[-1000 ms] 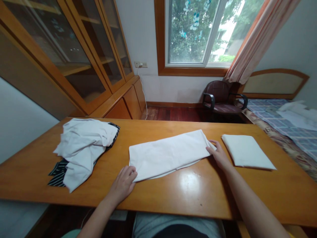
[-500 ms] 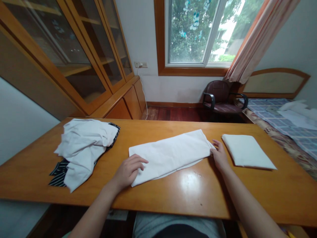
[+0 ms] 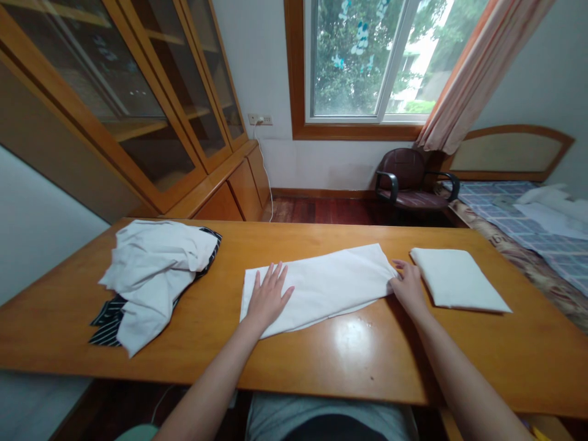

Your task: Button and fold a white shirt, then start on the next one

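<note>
The left arm [image 3: 214,376] slants toward one o'clock, left hand [image 3: 267,300] palm down, fingers [image 3: 277,274] splayed; the right arm [image 3: 459,364] angles toward eleven, right hand [image 3: 408,290] loosely curled.

Left hand [image 3: 267,298] and right hand [image 3: 408,285] are both going bare; left forearm [image 3: 209,389] and right forearm [image 3: 463,367] are also showing bare, slim and narrowing toward the wrists. Body end: light grey cloth [image 3: 266,419], lightly creased, is showing bottom centre between the arms. A plain black patch [image 3: 333,430] with a rounded top edge is sitting mid-grey, can't tell if it's a separate garment.
</note>
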`<state>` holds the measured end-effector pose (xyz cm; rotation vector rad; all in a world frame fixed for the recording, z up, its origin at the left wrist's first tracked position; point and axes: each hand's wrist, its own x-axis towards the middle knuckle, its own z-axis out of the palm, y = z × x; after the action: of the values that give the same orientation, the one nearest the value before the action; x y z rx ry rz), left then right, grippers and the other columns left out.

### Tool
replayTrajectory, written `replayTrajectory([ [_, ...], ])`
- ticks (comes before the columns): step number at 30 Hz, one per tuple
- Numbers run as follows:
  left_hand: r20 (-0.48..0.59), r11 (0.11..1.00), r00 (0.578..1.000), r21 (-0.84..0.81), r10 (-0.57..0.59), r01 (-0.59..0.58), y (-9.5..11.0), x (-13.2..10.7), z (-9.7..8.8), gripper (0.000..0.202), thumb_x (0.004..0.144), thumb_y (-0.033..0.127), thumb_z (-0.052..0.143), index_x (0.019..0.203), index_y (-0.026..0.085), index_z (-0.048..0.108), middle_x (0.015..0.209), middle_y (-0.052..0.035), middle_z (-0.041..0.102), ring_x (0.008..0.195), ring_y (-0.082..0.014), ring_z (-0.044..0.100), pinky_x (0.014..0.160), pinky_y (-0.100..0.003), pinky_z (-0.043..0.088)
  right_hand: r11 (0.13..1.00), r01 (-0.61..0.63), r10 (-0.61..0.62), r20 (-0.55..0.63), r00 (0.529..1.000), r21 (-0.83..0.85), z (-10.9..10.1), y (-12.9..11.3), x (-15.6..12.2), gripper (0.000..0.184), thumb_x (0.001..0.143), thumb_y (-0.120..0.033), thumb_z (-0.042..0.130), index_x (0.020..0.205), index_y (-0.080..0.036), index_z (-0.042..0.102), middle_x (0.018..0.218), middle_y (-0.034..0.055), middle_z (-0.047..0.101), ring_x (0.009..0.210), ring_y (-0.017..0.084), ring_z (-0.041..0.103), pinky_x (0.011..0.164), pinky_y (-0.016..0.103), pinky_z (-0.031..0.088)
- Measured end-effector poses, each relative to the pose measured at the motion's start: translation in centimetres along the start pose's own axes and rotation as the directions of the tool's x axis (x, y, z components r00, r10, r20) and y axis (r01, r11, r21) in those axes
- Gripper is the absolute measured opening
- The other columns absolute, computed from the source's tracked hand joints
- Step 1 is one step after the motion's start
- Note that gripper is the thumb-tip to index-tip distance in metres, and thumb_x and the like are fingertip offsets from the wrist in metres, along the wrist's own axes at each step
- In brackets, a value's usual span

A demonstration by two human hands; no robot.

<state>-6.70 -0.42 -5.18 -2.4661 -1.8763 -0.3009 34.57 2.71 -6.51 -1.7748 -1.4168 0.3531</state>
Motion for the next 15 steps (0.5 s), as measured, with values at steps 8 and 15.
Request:
replayTrajectory([
  [8,0.019,0.999,0.999,0.014,-0.032,0.032,-1.2,-0.6,-0.7,0.063,0.101,0.052,0.033,0.155,0.019,0.032,0.162,-0.0121,0.028,0.151,-0.0329,0.021,0.121,-0.062,0.014,0.918,0.151,-0.104,0.145,0.984,-0.366,-0.8,-0.5,0.0,0.056,0.069,-0.01,0.054,0.125,-0.014,0.059,0.12,0.0205,0.05,0.114,0.037,0.054,0.1,0.052,0.045],
  [15,0.007,0.995,0.995,0.034,0.096,-0.096,1.7,0.6,-1.7,0.057,0.1,0.038,0.037,0.155,0.025,0.031,0.164,-0.0065,0.023,0.153,-0.03,0.015,0.121,-0.063,0.01,0.851,0.321,-0.272,0.173,0.946,-0.415,0.2,-5.4,0.8,0.059,0.082,-0.015,0.052,0.14,-0.02,0.051,0.141,0.0178,0.049,0.127,0.039,0.047,0.107,0.057,0.039],
])
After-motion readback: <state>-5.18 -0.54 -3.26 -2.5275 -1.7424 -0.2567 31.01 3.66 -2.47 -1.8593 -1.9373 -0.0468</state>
